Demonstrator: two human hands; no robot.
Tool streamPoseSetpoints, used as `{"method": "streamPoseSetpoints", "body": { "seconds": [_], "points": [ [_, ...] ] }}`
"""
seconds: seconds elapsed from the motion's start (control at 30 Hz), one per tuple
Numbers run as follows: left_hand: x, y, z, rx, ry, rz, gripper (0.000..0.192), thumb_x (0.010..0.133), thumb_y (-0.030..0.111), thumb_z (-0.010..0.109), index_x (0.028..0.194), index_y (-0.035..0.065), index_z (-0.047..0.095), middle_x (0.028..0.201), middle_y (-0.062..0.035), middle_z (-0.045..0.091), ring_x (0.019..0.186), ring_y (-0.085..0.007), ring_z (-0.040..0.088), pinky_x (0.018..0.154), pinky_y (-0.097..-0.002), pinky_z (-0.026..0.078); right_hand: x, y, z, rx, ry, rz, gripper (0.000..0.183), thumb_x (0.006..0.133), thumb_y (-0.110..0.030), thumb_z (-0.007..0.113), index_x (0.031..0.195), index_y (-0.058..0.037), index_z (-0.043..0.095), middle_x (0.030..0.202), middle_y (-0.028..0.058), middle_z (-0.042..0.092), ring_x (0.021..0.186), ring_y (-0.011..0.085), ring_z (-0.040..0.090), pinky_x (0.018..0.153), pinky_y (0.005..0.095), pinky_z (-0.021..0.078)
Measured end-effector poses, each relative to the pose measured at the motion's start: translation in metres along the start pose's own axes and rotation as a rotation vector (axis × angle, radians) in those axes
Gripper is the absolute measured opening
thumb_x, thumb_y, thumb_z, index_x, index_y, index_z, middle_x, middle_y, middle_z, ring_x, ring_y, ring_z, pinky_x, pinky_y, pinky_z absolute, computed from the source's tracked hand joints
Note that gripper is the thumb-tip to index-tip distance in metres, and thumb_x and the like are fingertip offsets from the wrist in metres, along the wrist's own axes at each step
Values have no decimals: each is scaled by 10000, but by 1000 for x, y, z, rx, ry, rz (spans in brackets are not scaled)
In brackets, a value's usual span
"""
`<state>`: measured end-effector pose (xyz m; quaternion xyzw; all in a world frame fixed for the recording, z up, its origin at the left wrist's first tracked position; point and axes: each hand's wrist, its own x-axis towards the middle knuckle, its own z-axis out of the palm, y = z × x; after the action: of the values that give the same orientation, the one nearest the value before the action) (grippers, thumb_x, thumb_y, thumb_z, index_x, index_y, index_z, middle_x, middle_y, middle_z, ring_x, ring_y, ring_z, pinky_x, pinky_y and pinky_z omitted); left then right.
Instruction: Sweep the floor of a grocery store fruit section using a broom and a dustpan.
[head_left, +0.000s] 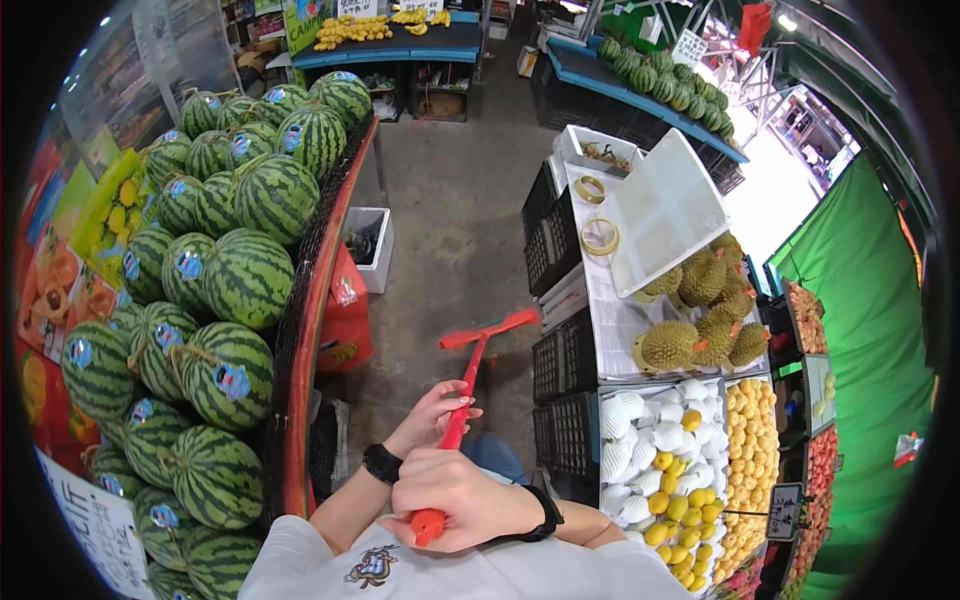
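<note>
My right hand (457, 491) is closed in a fist round the top end of a red long-handled floor tool (469, 375), close to my chest. Lower down the same handle, my left hand (429, 418) curls its fingers loosely about it. The tool slants away from me to its wide red crosspiece head (491, 328), which is low over the concrete floor (450, 195) in the aisle. Whether the head is a squeegee or a broom, and whether it touches the floor, I cannot tell. A dark wristband sits on each wrist.
Watermelons (251, 277) are piled on a red-edged stand (296, 405) at left. A white foam box (379, 247) and a red bag (346, 319) stand beside it. At right, black crates (559, 360) support durians (671, 345), wrapped fruit (645, 442) and a tilted white lid (667, 214).
</note>
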<state>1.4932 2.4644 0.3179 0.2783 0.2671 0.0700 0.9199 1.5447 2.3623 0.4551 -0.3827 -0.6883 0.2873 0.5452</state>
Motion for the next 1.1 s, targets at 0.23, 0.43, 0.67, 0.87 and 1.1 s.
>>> {"method": "streamPoseSetpoints", "body": {
  "seconds": [0.23, 0.43, 0.67, 0.87, 1.1],
  "points": [
    [79, 70, -28, -15, 47, 65, 326, 853, 105, 556, 1154, 135, 436, 1008, -53, 555, 842, -124, 590, 610, -238, 494, 70, 72, -72, 91, -155, -64, 252, 695, -166, 696, 652, -55, 474, 664, 57, 473, 627, 242, 442, 559, 332, 340],
    [161, 135, -44, 45, 82, 23, 304, 884, 85, 502, 1159, 168, 402, 1053, -172, 545, 847, -171, 589, 592, -243, 503, 128, 127, -165, 253, -156, -206, 308, 712, -211, 676, 784, -13, 452, 755, 124, 444, 666, 293, 435, 621, 362, 364],
    [254, 203, -11, 119, 259, 22, 321, 847, 102, 571, 1120, 113, 401, 885, -85, 580, 780, -119, 586, 581, -218, 476, 166, 194, -267, 387, -246, -125, 200, 844, -133, 431, 746, 41, 444, 712, 140, 448, 647, 293, 462, 610, 353, 377],
    [330, 249, -7, 64, 283, 65, 320, 850, 91, 559, 1128, 118, 403, 914, -98, 581, 783, -124, 584, 587, -221, 478, 197, 239, -334, 386, -170, -19, 361, 931, -234, 362, 717, 36, 469, 661, 137, 457, 674, 315, 471, 660, 367, 365],
    [427, 319, -7, 49, 242, 61, 333, 842, 66, 559, 1133, 114, 404, 919, -107, 578, 804, -147, 589, 630, -257, 498, 249, 317, -406, 323, -128, 1, 198, 825, -103, 392, 667, -6, 461, 683, 90, 466, 672, 250, 452, 730, 342, 349]
  ]
}}
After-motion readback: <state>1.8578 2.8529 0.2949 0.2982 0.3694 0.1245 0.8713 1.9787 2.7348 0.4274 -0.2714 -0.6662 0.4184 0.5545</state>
